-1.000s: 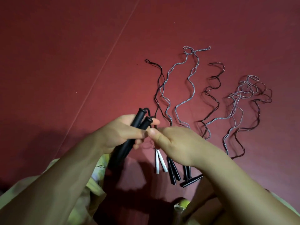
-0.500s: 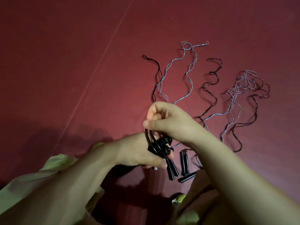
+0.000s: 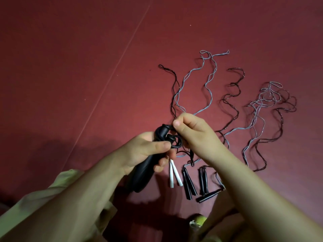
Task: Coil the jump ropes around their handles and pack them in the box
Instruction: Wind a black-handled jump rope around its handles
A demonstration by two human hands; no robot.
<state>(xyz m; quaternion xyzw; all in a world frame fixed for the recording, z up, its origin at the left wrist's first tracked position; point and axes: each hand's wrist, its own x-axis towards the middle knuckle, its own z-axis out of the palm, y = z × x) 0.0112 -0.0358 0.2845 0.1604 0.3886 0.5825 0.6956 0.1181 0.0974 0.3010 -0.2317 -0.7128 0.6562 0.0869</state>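
My left hand [image 3: 145,152] grips a pair of black jump-rope handles [image 3: 148,165], held together and pointing up and to the right. A black cord [image 3: 174,141] loops around their top end. My right hand [image 3: 194,135] pinches that cord just above the handles. Several other jump ropes lie on the red floor [image 3: 78,67] beyond my hands: a pair of white handles [image 3: 173,175], two pairs of black handles [image 3: 189,184] [image 3: 203,179], and wavy grey cords [image 3: 209,81] and dark cords [image 3: 234,95]. No box is in view.
A tangled bunch of grey and dark cords [image 3: 269,102] lies at the right. One black handle [image 3: 208,198] lies crosswise by my right forearm. A thin seam [image 3: 111,75] runs diagonally across the floor. My pale green sleeve [image 3: 43,206] fills the lower left.
My left hand has tilted the black handles up again after dropping them low. My right hand has carried the cord around their top, leaving loops there.
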